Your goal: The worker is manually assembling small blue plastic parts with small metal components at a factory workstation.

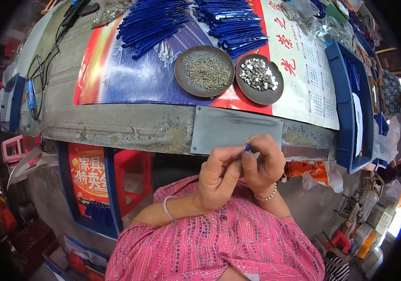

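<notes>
My left hand and my right hand meet in front of my chest, over the near edge of the bench. Both are closed, fingertips pressed together around a small blue piece. Only its tip shows; the fingers cover the rest. Just beyond my hands lies a flat grey plate on the bench edge. Behind that sit two dark round dishes: the left dish holds thin metal pins, and the right dish holds small shiny silver round pieces.
Two piles of slender glossy blue pieces, a left pile and a right pile, lie on a printed poster. A blue tray stands at the right. Below the bench, another blue tray is beside a red stool.
</notes>
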A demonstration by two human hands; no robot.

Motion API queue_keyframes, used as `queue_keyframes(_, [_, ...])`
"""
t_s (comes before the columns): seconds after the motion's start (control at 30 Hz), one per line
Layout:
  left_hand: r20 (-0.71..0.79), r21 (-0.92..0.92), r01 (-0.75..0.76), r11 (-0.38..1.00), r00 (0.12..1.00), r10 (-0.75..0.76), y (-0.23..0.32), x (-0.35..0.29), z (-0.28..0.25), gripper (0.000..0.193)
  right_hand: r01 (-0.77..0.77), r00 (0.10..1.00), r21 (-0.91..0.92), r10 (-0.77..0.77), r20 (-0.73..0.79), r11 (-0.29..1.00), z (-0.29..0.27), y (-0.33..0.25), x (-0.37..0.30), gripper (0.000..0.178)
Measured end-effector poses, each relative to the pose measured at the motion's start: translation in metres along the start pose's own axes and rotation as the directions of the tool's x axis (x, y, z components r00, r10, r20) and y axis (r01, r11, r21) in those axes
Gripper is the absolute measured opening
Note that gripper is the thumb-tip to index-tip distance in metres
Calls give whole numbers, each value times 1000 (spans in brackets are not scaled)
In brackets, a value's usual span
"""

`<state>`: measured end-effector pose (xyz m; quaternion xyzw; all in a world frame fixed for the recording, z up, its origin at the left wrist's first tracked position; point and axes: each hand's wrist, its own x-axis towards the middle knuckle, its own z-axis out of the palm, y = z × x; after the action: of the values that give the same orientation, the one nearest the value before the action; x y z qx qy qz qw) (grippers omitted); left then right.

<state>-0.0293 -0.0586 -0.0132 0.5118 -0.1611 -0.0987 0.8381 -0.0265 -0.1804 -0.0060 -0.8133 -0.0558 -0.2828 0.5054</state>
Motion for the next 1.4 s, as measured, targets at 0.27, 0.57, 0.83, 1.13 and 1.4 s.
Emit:
queue_keyframes(0.27, [1, 89, 9, 996, 1000, -9, -8, -3, -7, 24, -51, 997, -242, 63, 42, 969, 3, -2, -15, 11])
queue_keyframes(0.57, [-44, 61, -9, 998, 999, 12, -4, 0, -4, 26, -166, 986, 93, 166, 8, 982, 1, -9, -7, 20])
queue_keyframes(0.83, [-40, 120, -42, 992, 998, 47, -12, 0, -7, 26, -133, 991, -181, 131, -24, 974, 8, -18, -10, 12])
queue_keyframes(1.13, [-3, 43, 27, 999, 1000, -27, -12, -10, -9, 25, -164, 984, 41, 160, 72, 986, -3, -7, -5, 12])
queue_keyframes(1.4, [-58, 75, -10, 997, 998, 14, -9, -15, -11, 22, 131, 991, -227, -122, 53, 965, 7, -1, -11, 13])
